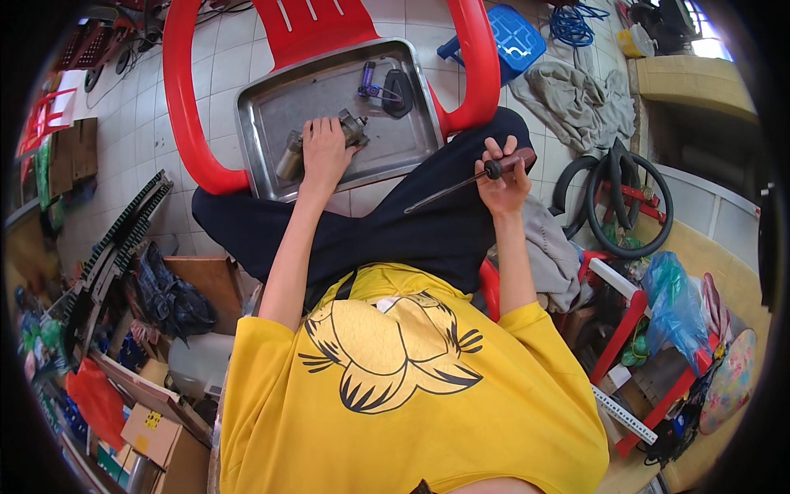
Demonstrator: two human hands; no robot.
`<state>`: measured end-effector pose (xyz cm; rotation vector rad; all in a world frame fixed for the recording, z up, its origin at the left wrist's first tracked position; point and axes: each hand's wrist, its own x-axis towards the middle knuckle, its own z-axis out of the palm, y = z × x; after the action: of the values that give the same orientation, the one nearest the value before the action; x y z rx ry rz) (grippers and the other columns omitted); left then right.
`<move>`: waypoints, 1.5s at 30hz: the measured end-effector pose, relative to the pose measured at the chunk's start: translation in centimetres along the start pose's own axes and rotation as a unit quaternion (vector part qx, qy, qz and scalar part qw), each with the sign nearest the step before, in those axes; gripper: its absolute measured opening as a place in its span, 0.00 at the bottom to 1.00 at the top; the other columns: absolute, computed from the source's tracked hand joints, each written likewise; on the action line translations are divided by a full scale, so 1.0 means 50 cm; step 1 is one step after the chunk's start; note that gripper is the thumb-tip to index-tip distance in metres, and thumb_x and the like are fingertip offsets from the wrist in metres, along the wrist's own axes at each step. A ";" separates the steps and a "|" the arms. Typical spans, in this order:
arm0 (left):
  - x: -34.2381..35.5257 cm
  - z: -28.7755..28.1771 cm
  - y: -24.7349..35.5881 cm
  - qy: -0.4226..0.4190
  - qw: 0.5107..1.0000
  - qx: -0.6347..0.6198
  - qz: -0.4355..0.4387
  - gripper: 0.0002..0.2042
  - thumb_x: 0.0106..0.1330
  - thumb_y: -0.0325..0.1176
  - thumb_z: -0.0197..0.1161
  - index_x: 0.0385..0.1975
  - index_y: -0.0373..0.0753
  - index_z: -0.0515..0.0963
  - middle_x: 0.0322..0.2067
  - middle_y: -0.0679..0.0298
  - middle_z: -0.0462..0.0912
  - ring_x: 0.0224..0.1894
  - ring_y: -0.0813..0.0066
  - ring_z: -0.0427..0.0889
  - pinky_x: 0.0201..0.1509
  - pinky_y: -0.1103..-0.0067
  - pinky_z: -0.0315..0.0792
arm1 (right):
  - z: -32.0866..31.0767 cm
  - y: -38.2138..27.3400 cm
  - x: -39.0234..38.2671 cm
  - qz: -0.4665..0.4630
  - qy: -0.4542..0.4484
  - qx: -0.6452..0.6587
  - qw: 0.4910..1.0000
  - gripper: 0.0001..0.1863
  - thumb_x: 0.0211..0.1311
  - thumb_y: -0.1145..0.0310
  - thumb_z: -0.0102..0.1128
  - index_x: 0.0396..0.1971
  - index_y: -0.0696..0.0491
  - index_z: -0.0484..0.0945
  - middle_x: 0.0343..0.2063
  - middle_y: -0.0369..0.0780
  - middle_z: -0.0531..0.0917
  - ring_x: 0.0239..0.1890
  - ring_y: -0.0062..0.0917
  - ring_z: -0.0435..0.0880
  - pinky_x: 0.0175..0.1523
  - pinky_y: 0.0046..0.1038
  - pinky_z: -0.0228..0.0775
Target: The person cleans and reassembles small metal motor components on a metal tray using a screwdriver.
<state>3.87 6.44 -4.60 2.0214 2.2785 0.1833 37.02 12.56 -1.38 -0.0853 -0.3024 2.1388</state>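
My left hand (326, 151) is closed over a grey cylindrical metal part (290, 160), which looks like a small motor. The part lies in a shallow metal tray (428, 123) resting on a red plastic chair. Its toothed or stepped end (354, 130) shows past my fingers. Over my right thigh, my right hand (504, 188) grips a screwdriver (444, 192) by its dark red handle, with the shaft slanting down to the left, apart from the tray. Toward the tray's far right lie a purple metal piece (367, 81) and a black flat piece (398, 93).
The red chair (476, 58) has arms curving around the tray. Behind it sits a blue stool (516, 41). To the right are a grey cloth (576, 99), black tyres or tubes (629, 202) and a blue plastic bag (673, 300). Cardboard boxes (156, 432) stand at the lower left.
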 end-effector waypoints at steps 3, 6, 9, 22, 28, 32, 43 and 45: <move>0.008 -0.013 -0.002 -0.012 1.000 -0.020 0.007 0.28 0.50 0.48 0.78 0.43 0.33 0.78 0.41 0.54 0.83 0.51 0.57 0.81 0.73 0.60 0.58 | 0.000 -0.008 -0.006 0.000 0.013 -0.020 1.000 0.18 0.69 0.62 0.68 0.45 0.51 0.67 0.41 0.37 0.67 0.25 0.17 0.73 0.64 0.35 0.73; 0.011 -0.028 0.001 -0.017 1.000 -0.021 0.007 0.27 0.50 0.46 0.78 0.42 0.33 0.78 0.37 0.54 0.84 0.48 0.57 0.83 0.72 0.60 0.57 | 0.003 -0.007 -0.006 0.004 0.011 -0.014 1.000 0.18 0.69 0.61 0.68 0.44 0.51 0.67 0.40 0.37 0.67 0.24 0.16 0.73 0.64 0.34 0.73; -0.001 -0.038 -0.002 0.021 0.998 -0.054 0.014 0.26 0.51 0.45 0.78 0.42 0.32 0.79 0.35 0.52 0.84 0.43 0.56 0.84 0.71 0.61 0.57 | 0.009 -0.004 -0.003 0.002 0.012 -0.016 1.000 0.18 0.69 0.61 0.68 0.44 0.51 0.67 0.40 0.37 0.67 0.24 0.16 0.72 0.60 0.31 0.74; -0.086 -0.136 0.084 -0.106 0.521 -0.812 -0.242 0.15 0.69 0.39 0.69 0.44 0.32 0.78 0.36 0.60 0.83 0.34 0.72 0.84 0.41 0.75 0.78 | 0.019 -0.004 0.000 -0.006 0.025 -0.048 0.999 0.19 0.67 0.59 0.70 0.42 0.49 0.67 0.39 0.36 0.68 0.22 0.12 0.69 0.41 0.22 0.63; -0.098 -0.152 0.078 -0.170 0.501 -0.832 -0.165 0.14 0.70 0.37 0.65 0.45 0.32 0.76 0.32 0.59 0.81 0.27 0.72 0.82 0.31 0.75 0.76 | 0.020 -0.004 0.000 -0.007 0.021 -0.052 0.998 0.18 0.68 0.59 0.69 0.42 0.49 0.67 0.39 0.35 0.67 0.22 0.13 0.69 0.42 0.23 0.64; -0.094 -0.175 0.083 -0.211 0.350 -0.895 -0.178 0.18 0.70 0.44 0.61 0.45 0.33 0.71 0.25 0.65 0.71 0.20 0.76 0.73 0.26 0.75 0.74 | 0.020 -0.004 0.000 -0.008 0.020 -0.049 0.999 0.18 0.69 0.59 0.68 0.43 0.50 0.67 0.40 0.36 0.67 0.23 0.13 0.70 0.45 0.23 0.66; -0.081 -0.172 0.101 -0.259 -0.176 -0.949 -0.034 0.20 0.67 0.46 0.64 0.36 0.35 0.65 0.20 0.64 0.71 0.15 0.78 0.75 0.14 0.84 0.72 | 0.014 -0.002 -0.002 -0.013 0.028 -0.032 0.999 0.18 0.70 0.60 0.66 0.48 0.50 0.67 0.42 0.37 0.68 0.27 0.14 0.74 0.55 0.28 0.73; -0.080 -0.170 0.098 -0.267 -0.178 -0.947 -0.023 0.19 0.67 0.45 0.65 0.36 0.36 0.65 0.19 0.63 0.72 0.17 0.78 0.77 0.14 0.83 0.72 | 0.010 0.000 -0.004 -0.020 0.044 -0.038 0.998 0.18 0.70 0.59 0.66 0.48 0.50 0.67 0.43 0.37 0.69 0.27 0.14 0.75 0.54 0.28 0.72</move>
<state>7.93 2.78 4.47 -0.3438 -0.3964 1.1035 37.05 12.29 -0.91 -0.2153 -0.3303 2.0776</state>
